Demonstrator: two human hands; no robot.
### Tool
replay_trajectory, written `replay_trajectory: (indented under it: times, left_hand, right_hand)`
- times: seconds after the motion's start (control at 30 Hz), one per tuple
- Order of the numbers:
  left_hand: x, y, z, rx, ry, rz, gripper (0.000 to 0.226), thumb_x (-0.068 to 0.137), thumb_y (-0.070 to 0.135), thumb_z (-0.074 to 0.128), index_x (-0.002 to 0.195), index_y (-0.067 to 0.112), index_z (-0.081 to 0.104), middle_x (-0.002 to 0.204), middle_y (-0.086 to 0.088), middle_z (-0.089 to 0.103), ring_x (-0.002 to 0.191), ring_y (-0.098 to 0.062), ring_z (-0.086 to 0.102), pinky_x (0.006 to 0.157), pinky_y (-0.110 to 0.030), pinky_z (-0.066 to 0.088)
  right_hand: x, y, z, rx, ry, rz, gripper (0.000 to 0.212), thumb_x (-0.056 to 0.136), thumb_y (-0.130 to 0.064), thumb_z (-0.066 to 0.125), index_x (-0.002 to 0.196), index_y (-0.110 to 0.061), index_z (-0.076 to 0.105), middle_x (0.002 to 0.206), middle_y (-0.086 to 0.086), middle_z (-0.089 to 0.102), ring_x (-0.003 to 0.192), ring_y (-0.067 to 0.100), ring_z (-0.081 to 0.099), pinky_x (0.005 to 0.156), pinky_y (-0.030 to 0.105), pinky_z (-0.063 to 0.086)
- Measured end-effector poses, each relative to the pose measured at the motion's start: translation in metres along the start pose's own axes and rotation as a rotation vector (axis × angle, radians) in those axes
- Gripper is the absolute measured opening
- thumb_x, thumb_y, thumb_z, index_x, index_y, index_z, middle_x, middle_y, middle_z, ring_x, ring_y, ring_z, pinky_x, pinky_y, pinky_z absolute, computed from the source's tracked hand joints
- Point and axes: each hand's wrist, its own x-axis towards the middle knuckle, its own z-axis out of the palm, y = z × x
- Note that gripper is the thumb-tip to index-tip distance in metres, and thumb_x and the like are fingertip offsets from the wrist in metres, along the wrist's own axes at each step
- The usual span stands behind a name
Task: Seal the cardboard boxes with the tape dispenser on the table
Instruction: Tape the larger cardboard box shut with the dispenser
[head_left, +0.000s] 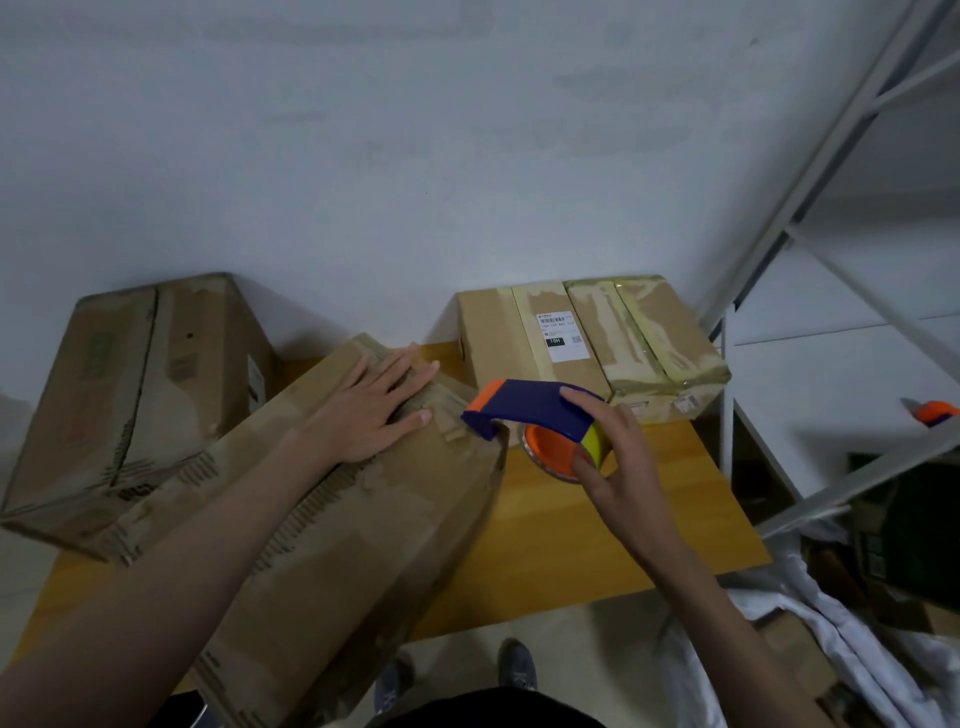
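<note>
A large worn cardboard box (363, 519) lies tilted across the middle of the wooden table (649, 519). My left hand (374, 410) presses flat on the box's top near its far end, fingers straight. My right hand (618, 467) grips a tape dispenser (535, 410) with a blue body, orange trim and orange core. The dispenser's front edge touches the box's far right corner. A second big box (130, 395) stands at the left. Two smaller taped boxes (587, 343) sit side by side against the wall.
A white metal shelf frame (810, 291) rises at the right, and another orange dispenser (935, 413) lies on its shelf. White cloth (810, 639) and clutter fill the floor at the lower right. My shoes (514, 670) show below the table's front edge.
</note>
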Motion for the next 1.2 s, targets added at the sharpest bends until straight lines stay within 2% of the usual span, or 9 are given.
replay_trajectory:
  times: [0.1,0.2,0.33,0.43,0.5,0.73,0.83,1.0,1.2]
  left_hand:
    - [0.001,0.003,-0.004,0.003,-0.046,0.0,0.067,0.099,0.068,0.013,0.158,0.041,-0.005,0.163,0.015,-0.023,0.151,-0.008,-0.022,0.124,-0.043,-0.01]
    - [0.0,0.016,-0.007,0.015,-0.049,0.023,0.067,0.1,0.061,0.01,0.159,0.031,-0.003,0.164,0.015,-0.018,0.151,-0.004,-0.016,0.126,-0.041,-0.002]
    - [-0.011,0.051,-0.005,-0.047,-0.097,0.031,0.089,0.091,0.08,0.016,0.159,0.03,-0.011,0.162,0.015,-0.024,0.15,-0.003,-0.019,0.124,-0.028,-0.01]
    - [-0.014,0.073,0.005,-0.01,-0.093,-0.006,0.114,0.077,0.095,0.027,0.157,0.027,-0.019,0.16,0.011,-0.032,0.148,-0.008,-0.028,0.123,-0.032,-0.014]
    - [-0.01,0.074,0.01,0.001,-0.082,-0.038,0.117,0.076,0.095,0.028,0.157,0.025,-0.019,0.161,0.008,-0.031,0.149,-0.011,-0.027,0.124,-0.036,-0.012]
    - [-0.001,0.064,0.012,0.018,-0.056,-0.067,0.113,0.073,0.091,0.023,0.159,0.026,-0.014,0.165,0.007,-0.023,0.151,-0.012,-0.023,0.125,-0.04,-0.007]
    - [0.006,0.051,0.007,0.025,-0.051,-0.132,0.113,0.073,0.091,0.018,0.159,0.025,-0.016,0.164,0.006,-0.025,0.151,-0.013,-0.023,0.124,-0.038,-0.011]
    - [0.01,0.048,0.01,0.052,-0.02,-0.104,0.103,0.075,0.087,0.017,0.158,0.035,-0.014,0.164,0.011,-0.026,0.151,-0.016,-0.025,0.125,-0.042,-0.01]
    - [0.01,0.049,0.01,0.077,-0.023,-0.055,0.087,0.08,0.084,0.017,0.153,0.049,-0.017,0.164,0.016,-0.022,0.152,-0.026,-0.023,0.124,-0.052,-0.005]
  right_hand:
    - [0.0,-0.004,0.0,-0.008,-0.013,-0.019,0.06,0.089,-0.018,0.062,0.145,-0.033,0.046,0.123,0.0,0.052,0.112,0.009,0.049,0.085,0.011,0.041]
    - [-0.001,-0.004,-0.001,-0.017,-0.012,-0.021,0.062,0.087,-0.017,0.061,0.143,-0.038,0.045,0.121,-0.003,0.051,0.112,0.006,0.048,0.084,0.011,0.041]
    - [-0.001,-0.003,-0.002,-0.004,-0.012,-0.003,0.064,0.086,-0.017,0.06,0.142,-0.043,0.044,0.119,-0.006,0.05,0.112,0.009,0.048,0.083,0.023,0.046]
    - [0.002,-0.003,-0.002,-0.005,-0.003,-0.005,0.061,0.087,-0.02,0.06,0.142,-0.043,0.045,0.12,-0.003,0.052,0.112,0.009,0.049,0.084,0.026,0.046]
    - [0.003,-0.002,-0.002,-0.015,-0.005,0.0,0.059,0.088,-0.021,0.06,0.142,-0.04,0.046,0.122,-0.002,0.053,0.113,0.008,0.049,0.086,0.027,0.047]
    - [0.006,-0.006,-0.01,0.024,-0.018,-0.004,0.055,0.089,-0.028,0.059,0.143,-0.03,0.049,0.129,-0.002,0.055,0.119,0.011,0.051,0.094,0.036,0.05]
    - [-0.005,0.005,-0.04,0.028,0.083,0.021,0.058,0.085,-0.011,0.06,0.141,-0.027,0.052,0.135,-0.012,0.054,0.126,0.008,0.049,0.098,0.03,0.049]
    - [-0.019,0.013,-0.052,0.021,0.081,0.026,0.06,0.081,-0.008,0.061,0.139,-0.019,0.054,0.133,-0.003,0.056,0.126,0.007,0.048,0.097,0.015,0.042]
    - [-0.018,0.022,-0.049,0.001,0.045,0.028,0.057,0.089,-0.016,0.058,0.142,-0.035,0.048,0.117,-0.003,0.049,0.11,0.004,0.046,0.086,0.015,0.044]
